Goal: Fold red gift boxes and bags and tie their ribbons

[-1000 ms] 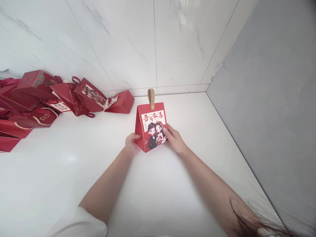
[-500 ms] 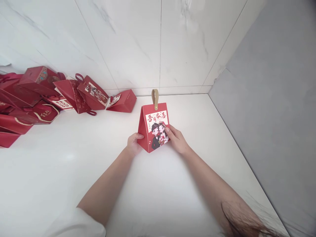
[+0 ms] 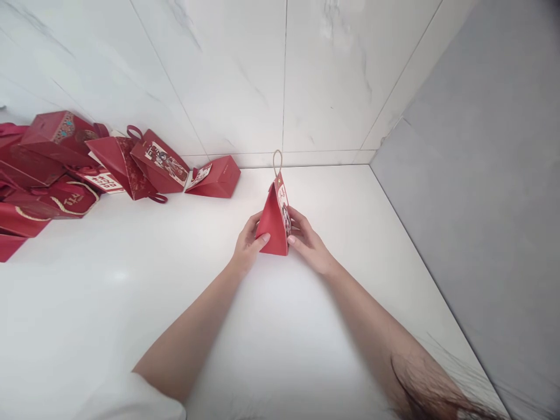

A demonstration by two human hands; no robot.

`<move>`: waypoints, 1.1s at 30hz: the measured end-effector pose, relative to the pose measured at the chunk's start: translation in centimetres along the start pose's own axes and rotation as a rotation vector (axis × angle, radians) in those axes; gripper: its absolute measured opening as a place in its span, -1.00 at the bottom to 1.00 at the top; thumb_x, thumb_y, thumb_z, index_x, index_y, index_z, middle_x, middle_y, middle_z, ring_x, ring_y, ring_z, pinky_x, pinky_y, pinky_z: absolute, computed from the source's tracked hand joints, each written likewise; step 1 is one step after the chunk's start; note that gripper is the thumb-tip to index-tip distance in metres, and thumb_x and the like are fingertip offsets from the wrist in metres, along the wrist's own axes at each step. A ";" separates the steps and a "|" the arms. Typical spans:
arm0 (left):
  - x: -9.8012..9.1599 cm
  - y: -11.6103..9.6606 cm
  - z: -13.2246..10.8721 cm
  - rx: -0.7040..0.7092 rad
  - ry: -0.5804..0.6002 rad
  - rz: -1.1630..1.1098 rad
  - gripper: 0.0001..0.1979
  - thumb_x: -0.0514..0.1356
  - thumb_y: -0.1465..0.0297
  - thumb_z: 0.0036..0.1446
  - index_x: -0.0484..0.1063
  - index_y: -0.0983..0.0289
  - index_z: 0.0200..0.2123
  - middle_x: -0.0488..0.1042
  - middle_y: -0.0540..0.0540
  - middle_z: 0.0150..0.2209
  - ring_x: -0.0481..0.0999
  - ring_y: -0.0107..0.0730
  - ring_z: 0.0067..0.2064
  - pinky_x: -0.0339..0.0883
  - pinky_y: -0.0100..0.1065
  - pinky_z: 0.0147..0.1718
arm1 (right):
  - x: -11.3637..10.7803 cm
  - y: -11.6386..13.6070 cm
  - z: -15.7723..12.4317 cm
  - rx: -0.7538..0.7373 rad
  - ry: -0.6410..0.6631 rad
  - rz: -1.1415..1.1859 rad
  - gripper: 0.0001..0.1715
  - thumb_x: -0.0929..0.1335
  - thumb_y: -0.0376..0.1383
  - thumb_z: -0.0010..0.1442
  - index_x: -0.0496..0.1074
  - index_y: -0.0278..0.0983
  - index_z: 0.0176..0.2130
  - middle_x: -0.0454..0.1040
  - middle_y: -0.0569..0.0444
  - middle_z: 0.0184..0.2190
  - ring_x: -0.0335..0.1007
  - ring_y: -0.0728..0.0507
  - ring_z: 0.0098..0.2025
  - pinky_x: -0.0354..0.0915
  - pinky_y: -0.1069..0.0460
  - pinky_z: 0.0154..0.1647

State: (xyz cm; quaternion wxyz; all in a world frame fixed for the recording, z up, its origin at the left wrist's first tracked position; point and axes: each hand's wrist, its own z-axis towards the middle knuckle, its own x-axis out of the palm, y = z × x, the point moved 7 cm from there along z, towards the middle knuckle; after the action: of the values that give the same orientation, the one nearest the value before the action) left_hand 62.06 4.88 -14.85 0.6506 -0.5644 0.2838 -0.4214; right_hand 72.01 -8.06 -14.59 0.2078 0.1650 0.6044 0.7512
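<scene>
A red triangular gift box (image 3: 275, 220) with a tan loop handle stands upright on the white counter (image 3: 131, 291), its plain side panel turned toward me and the printed front facing right. My left hand (image 3: 249, 241) grips its left side with fingers curled against the panel. On the box's printed right face my right hand (image 3: 306, 239) presses with fingers and thumb. Both hands hold the box at its base.
A heap of several red gift boxes (image 3: 87, 169) with ribbon handles lies at the back left against the marble wall. A grey wall (image 3: 481, 175) borders the counter on the right. The counter's back corner sits just behind the held box.
The box has been turned about its upright axis: its printed front faced me before and now faces right. Both hands shifted with it, and the left hand moved up onto the side panel.
</scene>
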 end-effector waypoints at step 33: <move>-0.1 0.7 0.2 -0.199 -0.049 -0.167 -0.51 0.39 0.13 0.04 0.35 0.22 -0.05 0.52 0.15 -0.01 0.54 -0.12 0.00 0.44 -0.18 -0.07 | -1.4 -1.2 -0.5 0.228 -0.260 0.060 -0.35 0.41 0.09 0.19 0.33 -0.17 0.14 0.51 -0.04 0.15 0.48 -0.31 0.14 0.40 -0.19 0.16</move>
State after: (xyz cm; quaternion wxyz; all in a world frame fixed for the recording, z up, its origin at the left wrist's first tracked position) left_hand 62.32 5.06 -15.46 0.5608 -0.6580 0.2604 -0.4299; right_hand 73.10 -8.93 -15.88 0.2414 0.3012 0.6487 0.6559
